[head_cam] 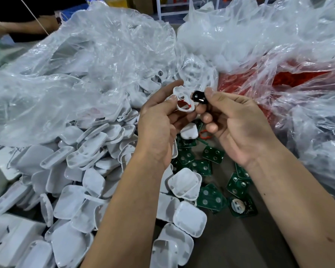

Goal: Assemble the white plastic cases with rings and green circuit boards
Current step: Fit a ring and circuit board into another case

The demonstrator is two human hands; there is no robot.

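Left hand: we see our left hand (159, 120) raised above the parts, thumb and fingers pinching a white case half (182, 99) by its left edge.
White case half: open side turned toward us, long axis running from upper left to lower right, narrow end pointing up and away; a red ring (184, 105) sits inside its lower part.
Right hand: our right hand (238, 124) is just beside the left, thumb and forefinger pressed onto a small black piece (198, 98); the other fingers curl in below.
Black piece: glossy, with a small padlock mark on its face; it lies close to the right edge of the case half, and we cannot tell whether the two touch.
Loose cases: a heap of white case halves (81, 161) covers the worktop on the left and in front, lying at all angles, some hollow side up.
Circuit boards: green circuit boards (213, 154) are scattered flat on the worktop (240, 238) under and between our forearms.
Spare ring: a second red ring (204, 134) lies on the boards below the right hand.
Bags: clear plastic bags (104, 55) are piled behind, the right one (278, 78) over something red.
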